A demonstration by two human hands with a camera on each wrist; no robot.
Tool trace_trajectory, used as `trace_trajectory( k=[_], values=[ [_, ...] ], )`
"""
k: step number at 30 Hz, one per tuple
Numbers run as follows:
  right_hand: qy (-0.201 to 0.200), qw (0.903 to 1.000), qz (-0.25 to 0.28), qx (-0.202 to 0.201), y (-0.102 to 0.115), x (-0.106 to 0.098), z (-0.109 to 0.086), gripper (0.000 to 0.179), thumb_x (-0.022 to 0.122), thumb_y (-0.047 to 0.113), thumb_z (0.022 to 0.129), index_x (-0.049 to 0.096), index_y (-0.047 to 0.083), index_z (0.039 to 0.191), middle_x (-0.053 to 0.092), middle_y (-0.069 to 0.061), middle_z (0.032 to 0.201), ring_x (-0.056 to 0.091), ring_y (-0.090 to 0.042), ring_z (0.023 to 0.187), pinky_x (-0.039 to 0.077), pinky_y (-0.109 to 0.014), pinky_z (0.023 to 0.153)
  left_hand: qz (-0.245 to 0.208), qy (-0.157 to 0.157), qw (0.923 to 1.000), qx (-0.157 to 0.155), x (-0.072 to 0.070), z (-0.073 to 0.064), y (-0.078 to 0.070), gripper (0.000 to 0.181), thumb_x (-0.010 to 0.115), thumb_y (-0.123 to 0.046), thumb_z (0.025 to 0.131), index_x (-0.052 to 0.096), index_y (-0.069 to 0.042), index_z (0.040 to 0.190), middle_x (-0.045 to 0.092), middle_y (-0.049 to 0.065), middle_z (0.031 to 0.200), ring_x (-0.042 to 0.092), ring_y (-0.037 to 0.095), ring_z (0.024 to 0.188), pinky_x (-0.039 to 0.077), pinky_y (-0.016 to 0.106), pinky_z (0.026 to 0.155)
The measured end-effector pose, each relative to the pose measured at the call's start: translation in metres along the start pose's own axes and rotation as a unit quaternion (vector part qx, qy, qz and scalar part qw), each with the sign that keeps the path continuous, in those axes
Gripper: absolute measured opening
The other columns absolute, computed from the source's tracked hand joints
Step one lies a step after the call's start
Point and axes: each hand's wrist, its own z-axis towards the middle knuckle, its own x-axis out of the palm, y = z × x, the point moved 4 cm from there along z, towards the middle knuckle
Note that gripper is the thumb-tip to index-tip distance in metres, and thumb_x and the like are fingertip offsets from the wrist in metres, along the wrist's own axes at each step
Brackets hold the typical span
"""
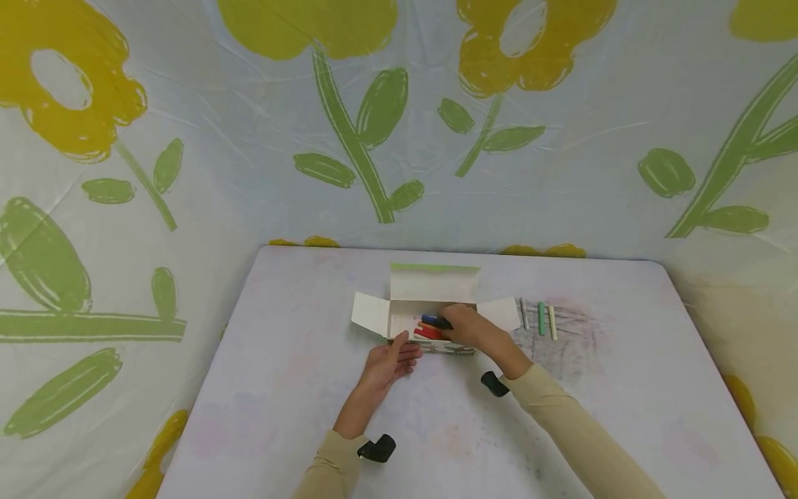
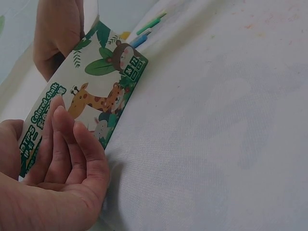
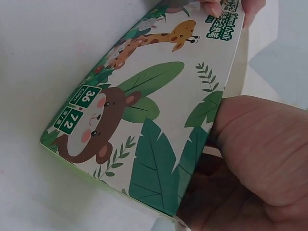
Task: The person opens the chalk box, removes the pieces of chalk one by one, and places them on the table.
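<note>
A chalk box [image 1: 449, 348] with giraffe and bear pictures and "Colored chalk" printed on it stands with its flaps raised. My left hand [image 1: 386, 364] holds its front wall near the left corner, thumb at the rim and fingers along the printed face [image 2: 98, 96]. The right hand [image 1: 470, 326] reaches over the rim into the right part of the box. Its fingertips are hidden behind the wall in the right wrist view. Beside those fingers lie red chalk sticks [image 1: 427, 333] and a dark blue chalk stick [image 1: 436, 321], with orange between them.
Right of the box, a grey chalk stick [image 1: 524, 313], a green chalk stick [image 1: 542, 319] and a cream chalk stick [image 1: 552, 323] lie on the smudged white tabletop [image 1: 299, 402]. A flowered cloth [image 1: 561, 173] hangs behind the table. Black wrist devices [image 1: 377, 449] are on both arms.
</note>
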Motion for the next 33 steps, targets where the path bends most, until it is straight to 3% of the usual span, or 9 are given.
trace_trajectory(
  k=[10,24,28,33],
  values=[
    [0.024,0.9994,-0.024,-0.005,-0.0021,0.0031,0.0022,0.012,0.075,0.001,0.092,0.063,0.000,0.091,0.058,-0.005,0.082,0.048,-0.017,0.075,0.043,-0.032,0.070,0.003,-0.010,0.9999,-0.003,0.0015,-0.0035,-0.0015,0.057,0.065,-0.045,0.101,0.071,0.010,0.112,0.077,0.008,0.096,0.068,0.010,0.080,0.056,0.021,0.071],
    [-0.016,0.9941,-0.106,-0.015,-0.0004,0.0057,0.0041,0.019,0.081,0.004,0.087,0.069,0.000,0.101,0.066,-0.007,0.087,0.056,-0.019,0.077,0.052,-0.033,0.072,0.003,-0.003,1.0000,0.003,0.0030,-0.0052,-0.0028,0.059,0.064,-0.045,0.102,0.069,0.012,0.117,0.076,0.009,0.099,0.067,0.009,0.081,0.055,0.022,0.073],
    [-0.022,0.9956,-0.088,-0.024,-0.0003,0.0039,0.0018,0.020,0.081,0.001,0.087,0.069,-0.002,0.102,0.067,-0.008,0.089,0.056,-0.019,0.077,0.052,-0.035,0.073,0.002,-0.003,1.0000,0.003,0.0028,-0.0047,-0.0021,0.059,0.064,-0.044,0.102,0.068,0.012,0.117,0.076,0.008,0.098,0.067,0.009,0.081,0.055,0.022,0.072],
    [-0.021,0.9986,0.016,-0.047,-0.0034,-0.0033,-0.0047,0.017,0.076,-0.005,0.089,0.069,-0.004,0.105,0.068,-0.010,0.093,0.059,-0.020,0.081,0.051,-0.035,0.073,0.004,-0.003,1.0000,0.003,0.0016,-0.0028,-0.0005,0.059,0.064,-0.044,0.102,0.068,0.012,0.117,0.076,0.007,0.097,0.067,0.008,0.079,0.055,0.021,0.071]
  ],
)
